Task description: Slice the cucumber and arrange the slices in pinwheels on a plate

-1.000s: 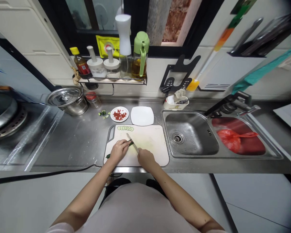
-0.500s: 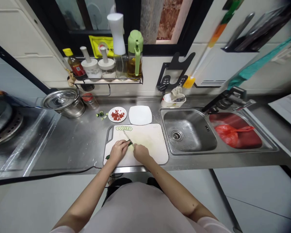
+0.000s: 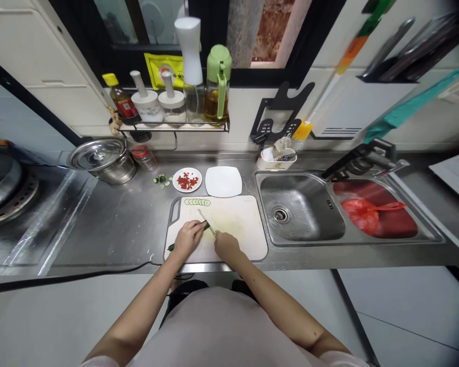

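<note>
My left hand (image 3: 189,237) is closed over a dark green cucumber (image 3: 171,247), whose two ends show on either side of my fingers. My right hand (image 3: 227,246) grips the handle of a knife (image 3: 207,221). Its blade slants up and left across the cutting board (image 3: 248,224), beside the cucumber's right end. A row of overlapping cucumber slices (image 3: 198,202) lies along the board's upper left edge. Just behind the board are a square white plate (image 3: 224,181) and a round plate (image 3: 177,187) holding chopped red pieces (image 3: 187,180).
Cucumber scraps (image 3: 162,180) lie left of the round plate, near a red-lidded jar (image 3: 144,158) and a steel pot (image 3: 117,168). At right is a double sink (image 3: 302,204) with a red bag (image 3: 363,215). A rack (image 3: 179,127) of seasonings hangs behind.
The knife and my right hand have shifted slightly right, away from the cucumber's end. My left hand keeps its hold. The whole view has moved a little.
</note>
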`<control>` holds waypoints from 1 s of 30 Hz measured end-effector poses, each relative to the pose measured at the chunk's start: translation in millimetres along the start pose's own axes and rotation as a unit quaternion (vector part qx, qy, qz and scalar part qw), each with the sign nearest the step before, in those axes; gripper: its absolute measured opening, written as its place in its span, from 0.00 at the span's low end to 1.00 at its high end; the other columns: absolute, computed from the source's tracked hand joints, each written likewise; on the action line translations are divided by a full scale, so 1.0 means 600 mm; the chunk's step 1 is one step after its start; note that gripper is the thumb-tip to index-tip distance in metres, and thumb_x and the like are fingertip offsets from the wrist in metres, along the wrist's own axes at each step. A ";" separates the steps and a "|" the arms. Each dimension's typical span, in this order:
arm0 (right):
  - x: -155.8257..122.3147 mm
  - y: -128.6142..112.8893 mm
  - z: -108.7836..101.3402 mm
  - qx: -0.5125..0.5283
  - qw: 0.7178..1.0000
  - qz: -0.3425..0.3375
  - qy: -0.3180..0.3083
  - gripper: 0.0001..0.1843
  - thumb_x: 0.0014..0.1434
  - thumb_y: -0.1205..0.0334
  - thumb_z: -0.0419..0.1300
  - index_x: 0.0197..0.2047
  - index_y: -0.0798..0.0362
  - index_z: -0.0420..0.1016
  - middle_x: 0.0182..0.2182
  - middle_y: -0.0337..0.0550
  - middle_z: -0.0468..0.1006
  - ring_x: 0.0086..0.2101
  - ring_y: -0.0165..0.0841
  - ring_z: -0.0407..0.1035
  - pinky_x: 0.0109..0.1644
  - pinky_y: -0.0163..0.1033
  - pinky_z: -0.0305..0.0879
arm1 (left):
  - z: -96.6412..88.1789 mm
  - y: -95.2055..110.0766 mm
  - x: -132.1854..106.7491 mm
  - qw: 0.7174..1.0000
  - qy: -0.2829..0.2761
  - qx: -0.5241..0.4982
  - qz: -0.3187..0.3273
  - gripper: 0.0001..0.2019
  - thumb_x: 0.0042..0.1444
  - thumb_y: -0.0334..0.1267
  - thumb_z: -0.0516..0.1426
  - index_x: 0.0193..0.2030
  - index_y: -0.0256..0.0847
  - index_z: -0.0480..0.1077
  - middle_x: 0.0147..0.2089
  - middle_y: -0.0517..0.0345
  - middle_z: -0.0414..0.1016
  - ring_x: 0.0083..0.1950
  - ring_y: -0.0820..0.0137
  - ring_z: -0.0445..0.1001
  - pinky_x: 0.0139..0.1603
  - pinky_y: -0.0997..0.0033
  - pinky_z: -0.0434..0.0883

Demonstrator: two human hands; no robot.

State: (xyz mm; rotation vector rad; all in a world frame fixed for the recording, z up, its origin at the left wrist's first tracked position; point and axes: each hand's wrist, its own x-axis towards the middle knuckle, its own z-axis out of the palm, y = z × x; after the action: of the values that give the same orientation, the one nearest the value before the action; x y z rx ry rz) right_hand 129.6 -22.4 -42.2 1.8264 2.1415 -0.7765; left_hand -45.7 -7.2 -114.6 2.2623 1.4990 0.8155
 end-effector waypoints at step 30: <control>-0.020 0.004 0.000 -0.002 1.000 0.017 -0.007 0.16 0.63 0.72 0.46 0.50 0.57 0.69 0.42 0.55 0.79 0.46 0.39 0.74 0.44 0.39 0.64 | -0.003 0.027 -0.002 0.998 0.013 0.051 -0.039 0.14 0.64 0.36 0.52 0.51 0.49 0.76 0.45 0.55 0.76 0.46 0.68 0.72 0.46 0.68 0.71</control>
State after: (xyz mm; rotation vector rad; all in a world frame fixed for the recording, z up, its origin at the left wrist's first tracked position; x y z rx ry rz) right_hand 134.5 -32.3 -36.8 1.8466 2.0957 -0.7744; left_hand -34.9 -14.9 -104.9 2.2571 1.6638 0.7642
